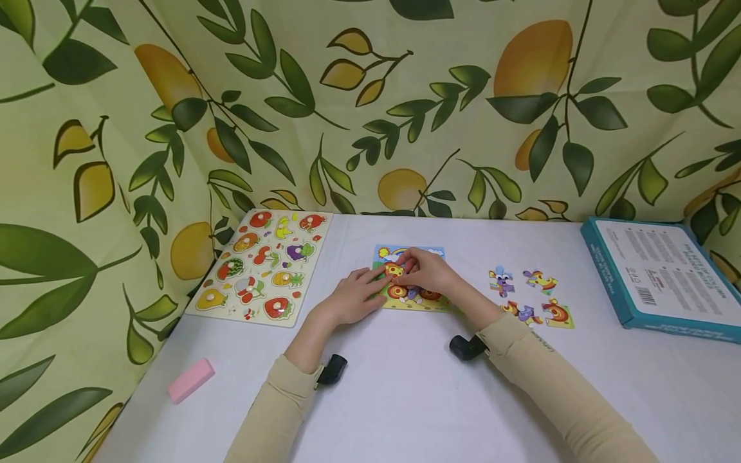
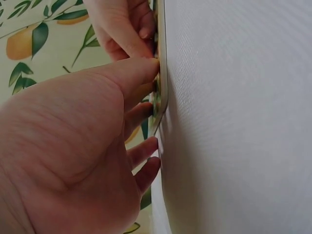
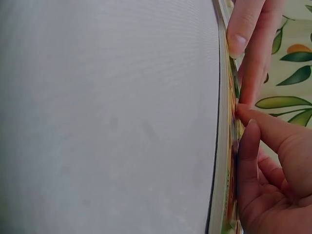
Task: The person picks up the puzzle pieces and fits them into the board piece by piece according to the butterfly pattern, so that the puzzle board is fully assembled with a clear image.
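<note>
A small jigsaw board (image 1: 411, 307) with a sun, a rainbow and cartoon snails lies on the white table. My left hand (image 1: 354, 297) rests at its left side, fingers spread and fairly straight, fingertips touching the board. Over the board's middle, my right hand (image 1: 425, 270) has thumb and forefinger pinching a puzzle piece (image 1: 394, 271) with a yellow face, down at the board's surface. Its edges are partly hidden by the fingers. In the right wrist view the thumb and forefinger of the right hand (image 3: 278, 165) meet just above the board edge (image 3: 222, 146).
Several loose puzzle pieces (image 1: 541, 280) lie right of the board. A blue-edged box (image 1: 666, 270) stands at the far right. On the left are a fruit peg puzzle (image 1: 260, 270) and a pink block (image 1: 191, 381). Leaf-patterned cloth (image 1: 359, 128) hangs behind the table.
</note>
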Available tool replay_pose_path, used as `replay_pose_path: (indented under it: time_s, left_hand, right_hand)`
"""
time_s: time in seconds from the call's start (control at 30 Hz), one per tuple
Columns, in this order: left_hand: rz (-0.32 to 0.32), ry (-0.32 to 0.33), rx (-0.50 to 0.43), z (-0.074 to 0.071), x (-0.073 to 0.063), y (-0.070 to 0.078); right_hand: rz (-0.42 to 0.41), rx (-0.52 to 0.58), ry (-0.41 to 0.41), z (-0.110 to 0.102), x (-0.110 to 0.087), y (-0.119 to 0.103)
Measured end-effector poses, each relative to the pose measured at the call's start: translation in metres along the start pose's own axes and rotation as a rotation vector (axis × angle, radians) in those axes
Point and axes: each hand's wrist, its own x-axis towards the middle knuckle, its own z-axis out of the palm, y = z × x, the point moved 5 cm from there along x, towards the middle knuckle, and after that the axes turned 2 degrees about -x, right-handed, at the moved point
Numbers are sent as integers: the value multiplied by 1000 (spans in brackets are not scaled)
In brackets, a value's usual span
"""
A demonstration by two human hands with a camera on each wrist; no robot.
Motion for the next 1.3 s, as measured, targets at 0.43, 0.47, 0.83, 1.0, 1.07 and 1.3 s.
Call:
replay_pose_path:
  time_s: [0.43,0.47,0.83,1.0,1.07,1.3]
  left_hand:
    - [-16,20,34,-2,3,5]
    - [-13,25,38,-2,3,6]
    - [-24,47,28,-3,3,9]
    - [-24,46,23,-1,3,8]
    - [-24,47,23,0,4,8]
    - [-20,50,23,1,5,6]
  right_hand:
    - [-72,48,39,-14,-17,3]
    - [-74,44,51,-19,-21,5]
    - [36,-60,131,-82,-74,59]
    - [64,-159,179,-101,-97,78]
    - [78,-200,194,-106,-102,84]
    - [129,-269,186,-111,-109,95]
